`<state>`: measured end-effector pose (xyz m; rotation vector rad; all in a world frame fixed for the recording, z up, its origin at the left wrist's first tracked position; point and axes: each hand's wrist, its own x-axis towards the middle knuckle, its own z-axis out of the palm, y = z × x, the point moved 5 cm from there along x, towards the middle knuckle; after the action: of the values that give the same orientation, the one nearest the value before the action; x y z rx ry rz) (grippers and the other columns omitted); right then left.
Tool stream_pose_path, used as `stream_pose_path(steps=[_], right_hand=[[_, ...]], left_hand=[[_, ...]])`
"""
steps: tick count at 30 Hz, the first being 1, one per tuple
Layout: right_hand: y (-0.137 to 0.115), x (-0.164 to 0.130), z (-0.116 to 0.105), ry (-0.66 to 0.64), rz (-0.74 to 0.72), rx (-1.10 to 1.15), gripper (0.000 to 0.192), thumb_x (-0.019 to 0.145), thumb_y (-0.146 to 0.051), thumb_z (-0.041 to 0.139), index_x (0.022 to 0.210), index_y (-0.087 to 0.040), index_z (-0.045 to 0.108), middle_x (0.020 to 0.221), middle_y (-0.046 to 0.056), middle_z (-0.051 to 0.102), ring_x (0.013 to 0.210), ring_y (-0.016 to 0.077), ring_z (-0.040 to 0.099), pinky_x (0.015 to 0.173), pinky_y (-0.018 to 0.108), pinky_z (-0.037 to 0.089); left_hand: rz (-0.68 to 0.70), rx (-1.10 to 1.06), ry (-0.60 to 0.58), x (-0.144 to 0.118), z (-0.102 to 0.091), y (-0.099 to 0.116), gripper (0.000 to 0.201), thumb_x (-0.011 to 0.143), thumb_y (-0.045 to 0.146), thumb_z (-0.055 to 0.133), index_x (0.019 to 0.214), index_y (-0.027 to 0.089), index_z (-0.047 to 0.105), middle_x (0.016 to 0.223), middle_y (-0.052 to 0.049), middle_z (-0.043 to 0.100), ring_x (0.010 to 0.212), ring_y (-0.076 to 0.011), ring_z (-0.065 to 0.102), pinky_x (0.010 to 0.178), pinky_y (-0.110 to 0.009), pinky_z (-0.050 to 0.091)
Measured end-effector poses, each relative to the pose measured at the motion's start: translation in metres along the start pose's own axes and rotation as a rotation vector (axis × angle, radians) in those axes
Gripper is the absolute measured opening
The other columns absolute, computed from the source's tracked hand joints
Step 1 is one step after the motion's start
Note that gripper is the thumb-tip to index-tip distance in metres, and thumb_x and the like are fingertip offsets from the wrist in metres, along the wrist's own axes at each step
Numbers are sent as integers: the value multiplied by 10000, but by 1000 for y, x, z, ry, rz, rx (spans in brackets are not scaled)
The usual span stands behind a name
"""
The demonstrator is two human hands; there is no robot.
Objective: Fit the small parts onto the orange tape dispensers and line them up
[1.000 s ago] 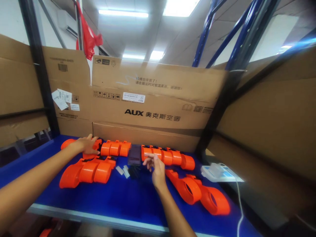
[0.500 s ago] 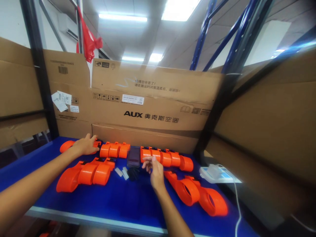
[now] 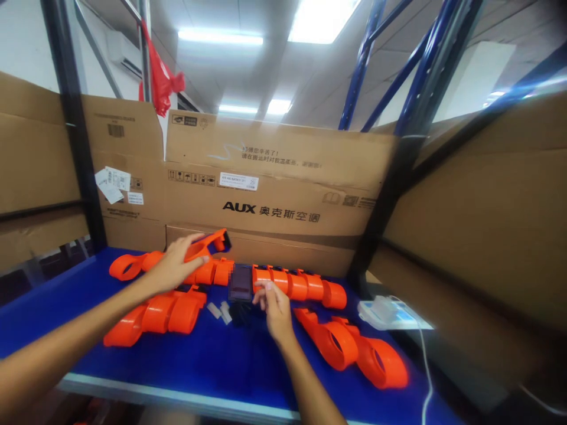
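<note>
My left hand (image 3: 173,263) is closed around an orange plastic loop piece (image 3: 217,241) with a black end, raised above the back row at the left. Under and behind this hand lie several similar orange loops (image 3: 224,273), partly hidden. My right hand (image 3: 275,307) hovers over the middle of the table, fingers loosely bent and apart, with nothing visible in them. Beside it is a dark flat rectangular object (image 3: 241,281). Small whitish pieces (image 3: 225,313) and a heap of thin black pieces (image 3: 240,314) lie to the left of the right hand.
More orange loops stand in a front left group (image 3: 156,313), a back right row (image 3: 305,285) and a front right group (image 3: 381,361). A white device with a cable (image 3: 392,313) sits at the right edge. Cardboard walls (image 3: 274,189) and dark posts (image 3: 384,218) enclose the blue table (image 3: 239,366).
My left hand has lifted an orange loop piece from the back left row and moved it right and toward me. My right hand has barely moved.
</note>
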<state>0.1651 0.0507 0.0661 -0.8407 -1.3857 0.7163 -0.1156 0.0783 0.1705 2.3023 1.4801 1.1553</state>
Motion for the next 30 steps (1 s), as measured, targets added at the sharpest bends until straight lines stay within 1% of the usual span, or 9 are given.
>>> stream_pose_path(steps=[5, 8, 11, 13, 15, 19, 23, 27, 30], right_hand=[[3, 1, 4, -35, 39, 142, 549, 907, -542, 548, 1327, -188, 523, 732, 15, 663, 479, 116, 468, 412, 222, 345], [2, 2, 1, 10, 50, 151, 470, 868, -476, 634, 1245, -197, 595, 663, -11, 635, 486, 124, 508, 445, 230, 401], [-2, 4, -6, 74, 4, 123, 383, 802, -413, 714, 1120, -203, 679, 908, 62, 723, 784, 210, 665, 683, 314, 535], [-5, 5, -8, 94, -17, 109, 345, 791, -395, 719, 1081, -209, 703, 1060, 84, 725, 984, 262, 661, 853, 393, 528], [-5, 6, -9, 90, -6, 93, 324, 787, -394, 717, 1056, -213, 716, 1062, 81, 733, 1030, 283, 650, 907, 442, 509], [-3, 5, -8, 67, 40, 90, 319, 776, -419, 726, 1009, -201, 732, 945, 71, 752, 959, 285, 666, 848, 440, 531], [-2, 2, -2, -20, 84, 105, 327, 761, -426, 750, 1000, -203, 739, 933, 71, 753, 914, 274, 676, 795, 417, 551], [-2, 1, 6, -88, 90, 115, 305, 763, -412, 757, 986, -205, 740, 951, 74, 751, 911, 268, 677, 811, 428, 553], [-3, 1, 10, -126, 54, 91, 292, 761, -415, 757, 969, -211, 739, 928, 67, 749, 896, 261, 678, 804, 423, 561]], left_hand=[[-102, -838, -126, -39, 78, 44, 599, 823, 449, 639, 1375, 270, 489, 1405, -88, 543, 1280, -291, 513, 1048, -398, 411], [-267, -1115, -207, -59, 119, 58, 683, 798, 406, 689, 1421, 282, 438, 1294, -106, 613, 1166, -292, 603, 1017, -421, 429], [-324, -1229, -275, -69, 143, 64, 752, 769, 372, 736, 1443, 307, 409, 1258, -94, 632, 1162, -291, 603, 1032, -441, 407], [-273, -1249, -308, -69, 150, 66, 732, 764, 361, 752, 1424, 309, 440, 1273, -86, 630, 1203, -290, 575, 1058, -441, 380], [-206, -1258, -321, -65, 153, 65, 646, 786, 387, 735, 1380, 294, 499, 1303, -81, 618, 1253, -290, 535, 1078, -430, 359], [-170, -1223, -255, -46, 158, 58, 492, 843, 510, 642, 1253, 240, 607, 1285, -87, 632, 1247, -292, 533, 1073, -418, 367], [-75, -1177, -147, -29, 163, 52, 470, 771, 493, 723, 1150, 220, 671, 1223, -103, 669, 1203, -292, 569, 1068, -400, 375], [4, -1176, -133, -27, 169, 46, 460, 775, 461, 728, 1149, 200, 674, 1181, -115, 691, 1149, -306, 605, 1023, -419, 420], [-15, -1181, -121, -30, 171, 41, 488, 742, 440, 760, 1154, 195, 667, 1183, -112, 695, 1155, -313, 605, 1013, -423, 436]])
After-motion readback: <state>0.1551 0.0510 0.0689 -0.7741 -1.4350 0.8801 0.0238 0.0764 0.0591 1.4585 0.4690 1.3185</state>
